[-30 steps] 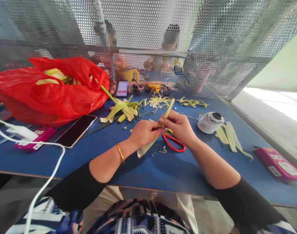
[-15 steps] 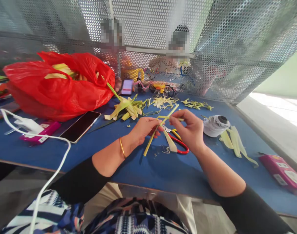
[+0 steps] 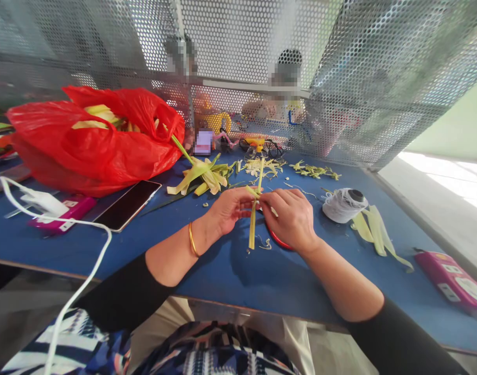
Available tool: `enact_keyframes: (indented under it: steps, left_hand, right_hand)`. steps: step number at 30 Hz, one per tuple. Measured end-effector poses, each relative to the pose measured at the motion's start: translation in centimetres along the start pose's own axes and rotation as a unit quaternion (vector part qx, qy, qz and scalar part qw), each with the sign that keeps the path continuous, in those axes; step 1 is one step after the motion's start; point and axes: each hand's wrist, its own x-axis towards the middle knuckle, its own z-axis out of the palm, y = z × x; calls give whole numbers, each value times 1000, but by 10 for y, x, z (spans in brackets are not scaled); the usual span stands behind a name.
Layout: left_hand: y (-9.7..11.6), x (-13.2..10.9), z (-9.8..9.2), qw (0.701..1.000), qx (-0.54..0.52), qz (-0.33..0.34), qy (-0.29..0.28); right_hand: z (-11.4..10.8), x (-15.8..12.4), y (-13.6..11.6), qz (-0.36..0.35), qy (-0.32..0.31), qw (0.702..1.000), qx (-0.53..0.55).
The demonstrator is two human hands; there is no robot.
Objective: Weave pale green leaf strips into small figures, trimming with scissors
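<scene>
Yellow-green leaf strips point(image 3: 253, 229) cross each other between my two hands above the blue table. My left hand point(image 3: 232, 208) pinches them near the crossing, thumb on top. From the other side my right hand point(image 3: 289, 216) closes its fingers on the strips at the same crossing. One long strip stands nearly upright, its ends showing above and below the fingers. Beneath my right hand lie scissors, of which a red handle point(image 3: 276, 238) shows; the rest is mostly hidden. A white thread spool point(image 3: 343, 207) stands to the right.
Left are a red plastic bag point(image 3: 93, 151), a phone point(image 3: 129, 204) and a pink power box with a white cable. Leaf pieces point(image 3: 201, 177) lie at the back. Pale leaves point(image 3: 377, 229) and another pink box point(image 3: 453, 278) lie right. Behind stands a perforated metal screen point(image 3: 246, 41).
The strips have turned from slanting to nearly upright. My right hand has moved left against my left hand and now covers most of the scissors.
</scene>
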Motion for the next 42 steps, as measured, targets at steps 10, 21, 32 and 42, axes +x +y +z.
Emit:
enact_keyframes:
  steps: [10,21,32,42]
  left_hand:
    - [-6,2,-1,998,35,38,40]
    - [-13,7,-4,993,56,94,46]
    - [-11,1,-1,991,107,77,-14]
    - [-17,9,-4,990,80,98,57]
  right_hand:
    - [3,-1,-1,-33,-11,999,-36]
    - [4,-3,-6,-15,38,993,112]
    - [20,4,6,401,4,808,433]
    - [23,3,-5,471,-10,676,567]
